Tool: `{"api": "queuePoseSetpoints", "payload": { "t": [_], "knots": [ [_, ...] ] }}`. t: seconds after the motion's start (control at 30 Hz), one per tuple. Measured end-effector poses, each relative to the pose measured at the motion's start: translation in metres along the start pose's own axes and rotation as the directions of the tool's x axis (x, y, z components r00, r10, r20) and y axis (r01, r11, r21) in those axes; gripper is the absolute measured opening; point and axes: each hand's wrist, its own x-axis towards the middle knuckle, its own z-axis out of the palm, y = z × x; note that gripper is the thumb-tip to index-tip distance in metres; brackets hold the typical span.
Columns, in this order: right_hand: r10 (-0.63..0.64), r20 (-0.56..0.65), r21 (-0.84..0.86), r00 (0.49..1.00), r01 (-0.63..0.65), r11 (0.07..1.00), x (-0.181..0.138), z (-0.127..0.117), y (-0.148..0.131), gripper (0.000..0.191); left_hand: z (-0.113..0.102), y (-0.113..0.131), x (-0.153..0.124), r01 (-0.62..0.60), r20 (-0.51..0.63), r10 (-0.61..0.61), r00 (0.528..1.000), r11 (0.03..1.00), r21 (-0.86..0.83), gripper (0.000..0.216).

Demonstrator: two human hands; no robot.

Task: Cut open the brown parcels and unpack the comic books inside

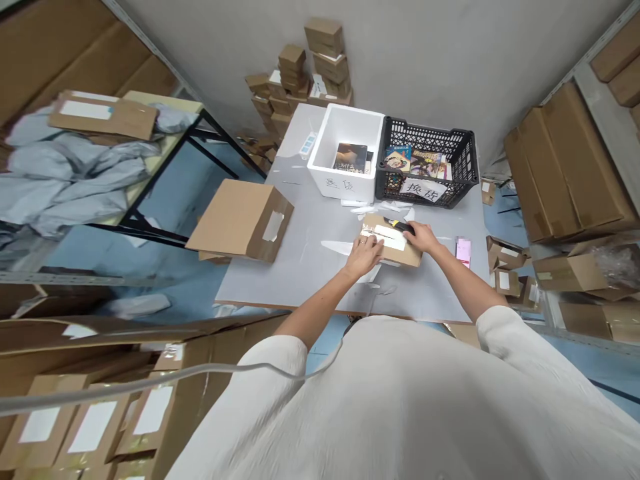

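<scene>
A small cardboard box (pixel 407 255) with a white label (pixel 391 237) lies on the grey table in front of me. My left hand (pixel 366 255) rests on the box's near left part, fingers spread over its top and the label's edge; a ring shows on one finger. In my right hand (pixel 421 237) is a yellow and black box cutter (pixel 397 225), held over the far right part of the box and pointing left. Whether its blade touches the cardboard I cannot tell. White paper scraps (pixel 336 247) lie around the box.
Behind the box stand a white foam bin (pixel 345 185) and a black plastic crate (pixel 453 191), both holding books. A larger carton (pixel 235 217) sits at the table's left edge. To the right lies a pink item (pixel 463 251). Shelves with cartons (pixel 575 160) flank the table.
</scene>
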Motion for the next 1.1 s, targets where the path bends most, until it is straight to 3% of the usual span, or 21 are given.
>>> {"api": "queuePoseSetpoints", "payload": {
  "t": [0.23, 0.33, 0.43, 0.53, 0.63, 0.77, 0.9, 1.1],
  "knots": [
    [0.126, -0.037, 0.072, 0.991, -0.123, 0.990, -0.042, 0.006, 0.017, 0.054, 0.003, -0.003, 0.007, 0.190, 0.106, -0.182, 0.978, 0.979, -0.079, 0.061],
    [0.160, -0.075, 0.096, 0.984, -0.153, 0.984, -0.062, 0.011, 0.017, 0.052, 0.006, -0.004, 0.010, 0.170, 0.130, -0.151, 0.980, 0.974, -0.149, 0.061],
    [0.183, -0.103, 0.140, 0.978, -0.168, 0.976, -0.082, 0.019, 0.011, 0.051, 0.010, -0.001, 0.016, 0.125, 0.064, -0.114, 0.991, 0.968, -0.219, 0.059],
    [0.193, -0.088, 0.189, 0.977, -0.174, 0.967, -0.099, 0.027, 0.003, 0.050, 0.014, 0.002, 0.026, 0.076, 0.022, -0.072, 0.997, 0.958, -0.277, 0.059],
    [0.211, -0.068, 0.237, 0.975, -0.189, 0.953, -0.108, 0.031, -0.001, 0.050, 0.013, 0.002, 0.037, 0.074, 0.057, -0.060, 0.997, 0.954, -0.290, 0.069],
    [0.203, -0.094, 0.277, 0.975, -0.171, 0.946, -0.105, 0.028, 0.003, 0.049, 0.008, 0.005, 0.045, 0.105, 0.074, -0.091, 0.993, 0.971, -0.215, 0.071],
    [0.212, -0.163, 0.249, 0.964, -0.168, 0.954, -0.083, 0.022, 0.009, 0.049, 0.012, 0.030, 0.036, 0.126, 0.027, -0.123, 0.992, 0.982, -0.141, 0.066],
    [0.203, -0.185, 0.191, 0.962, -0.167, 0.967, -0.027, 0.013, 0.013, 0.054, 0.031, 0.078, 0.019, 0.108, 0.048, -0.104, 0.993, 0.990, -0.087, 0.104]
  ]
}}
